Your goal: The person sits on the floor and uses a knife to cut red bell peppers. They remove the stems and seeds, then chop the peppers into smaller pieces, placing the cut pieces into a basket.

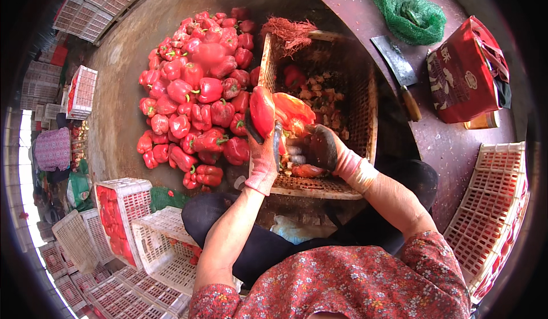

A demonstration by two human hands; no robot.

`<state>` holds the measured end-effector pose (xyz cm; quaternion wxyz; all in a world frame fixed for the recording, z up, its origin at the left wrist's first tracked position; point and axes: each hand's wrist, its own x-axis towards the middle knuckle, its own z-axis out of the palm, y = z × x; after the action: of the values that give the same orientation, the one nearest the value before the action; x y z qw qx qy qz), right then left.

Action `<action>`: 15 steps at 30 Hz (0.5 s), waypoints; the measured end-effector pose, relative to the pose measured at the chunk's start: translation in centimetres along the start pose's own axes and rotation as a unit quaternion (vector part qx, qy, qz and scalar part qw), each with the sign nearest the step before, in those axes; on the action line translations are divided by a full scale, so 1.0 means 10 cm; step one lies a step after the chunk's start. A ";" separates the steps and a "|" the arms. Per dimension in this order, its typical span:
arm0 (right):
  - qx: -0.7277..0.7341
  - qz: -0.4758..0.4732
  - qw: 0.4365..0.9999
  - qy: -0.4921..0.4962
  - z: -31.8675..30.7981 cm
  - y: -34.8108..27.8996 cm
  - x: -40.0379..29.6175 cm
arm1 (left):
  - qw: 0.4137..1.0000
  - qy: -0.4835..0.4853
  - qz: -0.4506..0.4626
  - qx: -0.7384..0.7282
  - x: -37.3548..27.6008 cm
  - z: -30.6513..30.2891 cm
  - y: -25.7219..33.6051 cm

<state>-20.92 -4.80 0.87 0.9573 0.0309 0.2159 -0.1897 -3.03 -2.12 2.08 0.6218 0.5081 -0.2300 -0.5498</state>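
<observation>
My left hand (pixel 264 156), in a pink and dark-palmed work glove, grips one red half of a bell pepper (pixel 262 107). Against it is an opened pepper piece (pixel 293 107), its orange-red inside and pale seed core facing up. My right hand (pixel 323 147), gloved alike, is curled at the core end of that piece, with the thumb against it; its palm is hidden. Both hands are over the near left part of a brown plastic crate (pixel 317 190), which holds cores and scraps (pixel 325 92). Another red pepper piece (pixel 307 170) lies below my right hand.
A large heap of red bell peppers (pixel 192 92) covers the floor left of the crate. On the right-hand table (pixel 342 2) are a cleaver (pixel 396 62), a green mesh bag (pixel 411 15) and a red bag (pixel 454 75). White crates (pixel 132 199) stand at left and right.
</observation>
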 end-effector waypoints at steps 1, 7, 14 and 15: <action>0.035 -0.044 0.998 -0.028 0.00 -0.01 0.02 | 1.000 -0.010 -0.013 0.007 -0.06 0.05 0.08; 0.116 -0.134 0.980 -0.087 0.34 -0.12 -0.08 | 0.831 -0.167 0.257 0.464 0.07 -0.40 0.13; 0.002 -0.173 0.985 -0.011 0.31 -0.13 -0.12 | 0.997 -0.040 -0.014 0.064 0.00 -0.01 0.28; -0.025 -0.203 0.979 -0.007 0.37 -0.12 -0.13 | 0.995 -0.020 -0.063 0.075 0.00 0.00 0.31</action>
<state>-20.91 -5.98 4.82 0.9009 -0.0390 0.2161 -0.3743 -1.64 -2.54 4.82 0.5416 0.5554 -0.2507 -0.5791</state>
